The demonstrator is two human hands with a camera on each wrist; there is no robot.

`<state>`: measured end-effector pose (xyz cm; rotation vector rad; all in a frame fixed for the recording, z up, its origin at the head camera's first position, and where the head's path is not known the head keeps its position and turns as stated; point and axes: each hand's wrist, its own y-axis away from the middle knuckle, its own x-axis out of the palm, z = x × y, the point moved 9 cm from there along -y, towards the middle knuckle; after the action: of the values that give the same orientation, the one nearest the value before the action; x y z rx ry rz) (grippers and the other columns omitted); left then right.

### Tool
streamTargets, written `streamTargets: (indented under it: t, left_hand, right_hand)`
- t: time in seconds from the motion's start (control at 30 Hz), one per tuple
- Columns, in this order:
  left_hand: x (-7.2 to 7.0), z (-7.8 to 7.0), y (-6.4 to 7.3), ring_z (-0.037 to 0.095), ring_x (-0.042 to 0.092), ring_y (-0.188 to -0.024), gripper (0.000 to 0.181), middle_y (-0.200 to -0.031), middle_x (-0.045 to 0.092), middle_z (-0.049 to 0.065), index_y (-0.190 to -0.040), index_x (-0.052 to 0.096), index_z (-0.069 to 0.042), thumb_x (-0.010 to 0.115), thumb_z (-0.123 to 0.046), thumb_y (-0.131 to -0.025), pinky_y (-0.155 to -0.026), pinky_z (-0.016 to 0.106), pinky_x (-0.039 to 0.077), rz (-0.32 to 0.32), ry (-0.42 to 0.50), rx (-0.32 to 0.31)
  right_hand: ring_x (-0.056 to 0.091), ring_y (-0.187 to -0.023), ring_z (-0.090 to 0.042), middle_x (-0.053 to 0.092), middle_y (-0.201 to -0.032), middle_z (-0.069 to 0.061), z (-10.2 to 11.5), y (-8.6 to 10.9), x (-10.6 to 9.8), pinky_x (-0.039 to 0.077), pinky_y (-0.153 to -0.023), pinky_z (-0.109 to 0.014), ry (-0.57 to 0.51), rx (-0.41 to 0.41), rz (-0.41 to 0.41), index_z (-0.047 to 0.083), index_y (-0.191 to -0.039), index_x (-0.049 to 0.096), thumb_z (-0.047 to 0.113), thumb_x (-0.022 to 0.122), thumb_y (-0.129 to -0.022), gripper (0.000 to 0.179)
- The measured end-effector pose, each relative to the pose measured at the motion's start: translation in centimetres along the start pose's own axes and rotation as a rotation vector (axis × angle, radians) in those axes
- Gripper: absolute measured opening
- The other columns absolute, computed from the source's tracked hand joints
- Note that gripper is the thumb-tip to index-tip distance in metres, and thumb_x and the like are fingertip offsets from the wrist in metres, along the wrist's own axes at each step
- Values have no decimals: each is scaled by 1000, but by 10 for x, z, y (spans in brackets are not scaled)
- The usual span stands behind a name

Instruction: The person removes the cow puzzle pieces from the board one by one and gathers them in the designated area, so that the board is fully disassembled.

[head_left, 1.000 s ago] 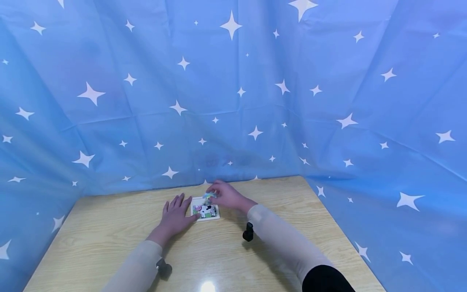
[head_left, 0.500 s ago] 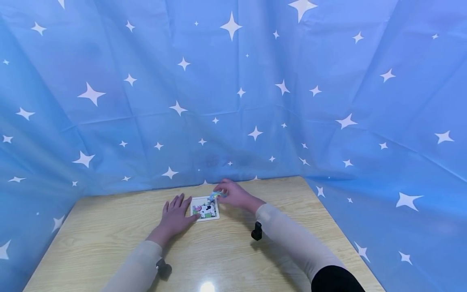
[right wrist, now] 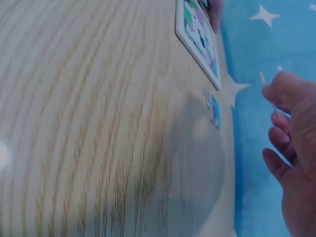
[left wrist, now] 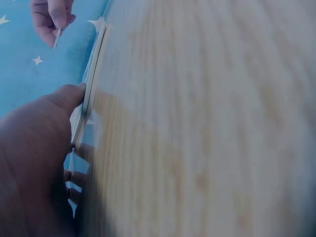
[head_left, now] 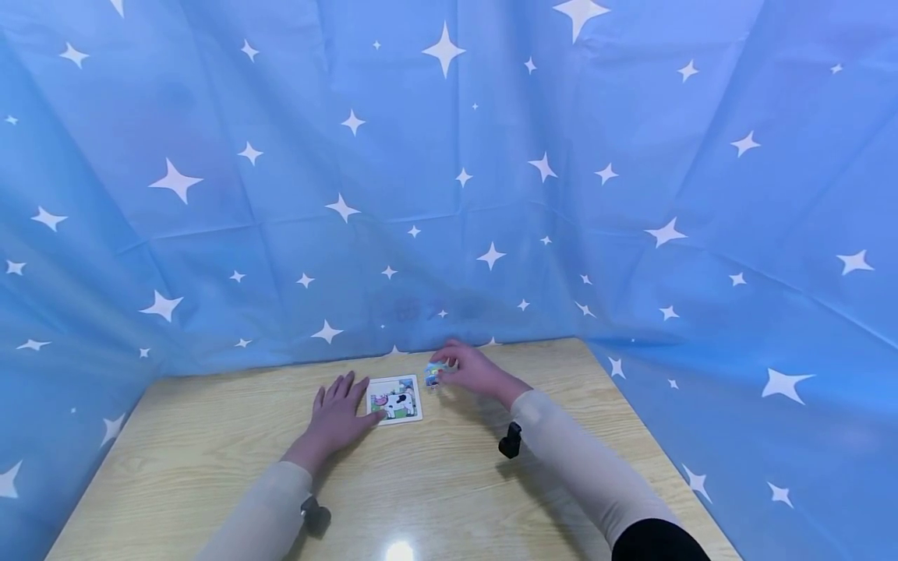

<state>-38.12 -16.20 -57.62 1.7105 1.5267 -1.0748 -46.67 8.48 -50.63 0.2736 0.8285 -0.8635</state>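
A framed cow jigsaw puzzle (head_left: 400, 405) lies flat toward the back of the table. Its upper-left part looks pale and bare. My left hand (head_left: 337, 417) rests at its left side, fingers spread and straight, with the thumb touching the puzzle's edge. Just right of the puzzle, my right hand (head_left: 473, 370) pinches a thin jigsaw piece (right wrist: 262, 78) between thumb and fingers, raised off the table. Below it, a loose blue jigsaw piece (right wrist: 214, 112) lies on the wood near the frame's corner. The held piece shows mostly edge-on in the wrist views.
The pale wooden table (head_left: 421, 483) reaches back to a blue star-patterned cloth (head_left: 449, 195), which hangs behind and along both sides. A glare spot (head_left: 400, 552) shines on the table near the front.
My right hand has moved right with the held piece, from above the puzzle's top to beside the frame. More of the puzzle's upper right shows. The left hand has stayed still.
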Motion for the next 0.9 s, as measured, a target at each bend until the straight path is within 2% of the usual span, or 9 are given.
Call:
streamTargets:
  t: [0.2,0.9]
  left_hand:
    - [0,1,0,52,16,-166,93,-179,23,28,-171,41,-8,64,-66,-103,-129,76,4,24,-19,-19]
    - [3,2,-1,51,16,-166,93,-179,24,27,-171,40,-9,63,-67,-103,-130,76,5,28,-36,-21]
  right_hand:
    - [60,-105,-16,65,-120,0,-9,3,-8,57,-84,-34,2,5,-4,12,-132,78,11,77,-104,29]
    - [60,-105,-19,65,-117,-3,-24,15,-21,56,-88,-37,2,68,-28,11,-130,79,11,78,-103,27]
